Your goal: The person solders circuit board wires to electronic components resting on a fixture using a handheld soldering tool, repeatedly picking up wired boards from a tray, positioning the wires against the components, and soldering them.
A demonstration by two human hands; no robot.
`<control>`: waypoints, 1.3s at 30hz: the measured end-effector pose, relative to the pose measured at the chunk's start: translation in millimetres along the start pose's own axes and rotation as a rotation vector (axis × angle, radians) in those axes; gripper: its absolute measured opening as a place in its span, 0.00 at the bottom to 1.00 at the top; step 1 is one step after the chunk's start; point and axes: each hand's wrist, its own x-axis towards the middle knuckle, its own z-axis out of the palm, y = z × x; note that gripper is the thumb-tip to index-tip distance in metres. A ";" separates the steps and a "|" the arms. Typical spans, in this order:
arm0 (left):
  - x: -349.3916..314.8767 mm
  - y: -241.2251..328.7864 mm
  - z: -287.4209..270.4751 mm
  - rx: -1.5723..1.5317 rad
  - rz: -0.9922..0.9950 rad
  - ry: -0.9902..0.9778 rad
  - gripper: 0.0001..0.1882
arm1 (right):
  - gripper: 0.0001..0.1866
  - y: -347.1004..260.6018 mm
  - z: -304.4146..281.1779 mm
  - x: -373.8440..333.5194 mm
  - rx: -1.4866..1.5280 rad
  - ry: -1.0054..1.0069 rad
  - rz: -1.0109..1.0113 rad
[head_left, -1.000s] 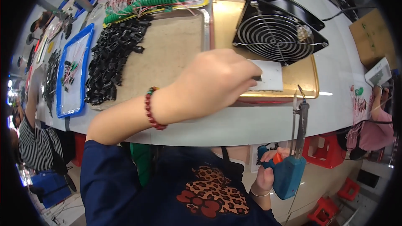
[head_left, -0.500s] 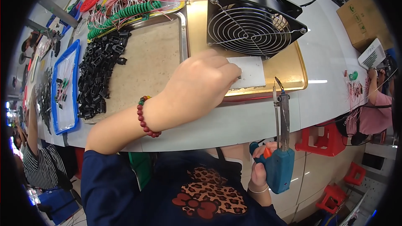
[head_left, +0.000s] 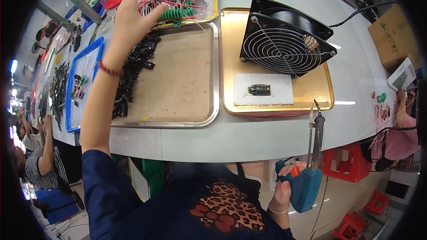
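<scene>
My left hand (head_left: 133,18), fingers spread and holding nothing, reaches over the near edge of a yellow tray (head_left: 215,0). Green circuit boards (head_left: 175,13) with pink and white wires lie in that tray. Below my forearm is a heap of small black plastic housings (head_left: 138,69) in a metal tray (head_left: 212,75). One black housing (head_left: 259,90) rests on a white pad (head_left: 284,84) in a gold-coloured tray (head_left: 330,89). At the lower right, my right hand (head_left: 284,186) grips a blue soldering gun (head_left: 307,189), its tip pointing up near the gold tray's front corner.
A black fan with a wire guard (head_left: 284,40) stands in the gold tray behind the pad. A blue tray (head_left: 70,106) lies at the left, and a cardboard box (head_left: 393,35) at the right. Red stools (head_left: 344,164) stand below the table edge. Other people sit at both sides.
My left hand has left the white pad and swung up and left to the wired boards, opening. The black housing now shows on the pad. My right hand still holds the soldering gun.
</scene>
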 end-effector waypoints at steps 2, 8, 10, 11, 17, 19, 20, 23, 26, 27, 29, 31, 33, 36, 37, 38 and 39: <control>4.6 -52.0 7.8 0.002 -0.085 0.046 0.18 | 0.30 -0.4 4.0 2.0 0.013 -0.011 0.010; 15.3 -58.1 12.8 -0.116 -0.296 -0.233 0.15 | 0.30 -3.0 7.1 1.6 -0.104 0.056 0.030; 18.7 -67.6 17.2 -0.122 -0.352 -0.231 0.15 | 0.28 -8.6 7.5 2.8 -0.121 0.047 0.033; 15.9 -78.6 17.8 -0.094 -0.358 -0.200 0.16 | 0.28 -4.8 5.1 0.9 -0.112 0.036 0.036; 8.0 -76.2 31.8 0.533 0.163 0.240 0.13 | 0.33 1.7 0.6 -4.9 -0.079 -0.023 0.013; 4.9 -51.7 35.2 0.390 0.356 0.003 0.10 | 0.33 1.8 -0.2 -6.1 -0.104 -0.022 0.021; 2.4 -42.1 40.8 0.240 0.385 -0.129 0.06 | 0.33 2.0 -1.4 -8.1 -0.104 -0.021 0.020; -3.4 -22.5 52.9 0.356 0.273 -0.318 0.13 | 0.33 0.1 0.2 -7.4 -0.102 -0.041 0.076; -6.4 -31.2 66.6 0.486 0.192 -0.384 0.11 | 0.29 -6.6 10.3 -2.6 -0.180 0.051 0.031; -5.1 -32.9 69.7 0.484 0.192 -0.382 0.11 | 0.29 -6.3 9.8 -2.4 -0.173 0.038 0.028; -1.5 -28.6 75.6 0.519 0.044 -0.508 0.11 | 0.29 -7.4 8.4 -3.5 -0.172 0.032 0.028; 3.0 -25.2 76.2 0.400 -0.017 -0.508 0.12 | 0.29 -7.9 8.1 -4.4 -0.163 0.060 0.036; 4.9 -36.0 82.0 0.163 -0.174 -0.471 0.12 | 0.29 -7.0 6.7 -5.4 -0.151 0.060 0.044; 14.7 -47.1 71.5 -0.368 -0.418 -0.345 0.13 | 0.28 -6.8 5.6 -4.8 -0.138 0.051 0.049; 15.5 -32.1 61.2 -0.564 -0.484 -0.184 0.14 | 0.28 -6.6 5.1 -4.0 -0.140 0.049 0.042; 15.3 -6.5 47.2 -0.756 -0.542 -0.018 0.14 | 0.28 -5.6 4.2 -3.9 -0.139 0.053 0.044; 10.0 -9.0 31.1 -0.777 -0.440 -0.016 0.13 | 0.28 -6.1 5.0 -3.8 -0.131 0.058 0.047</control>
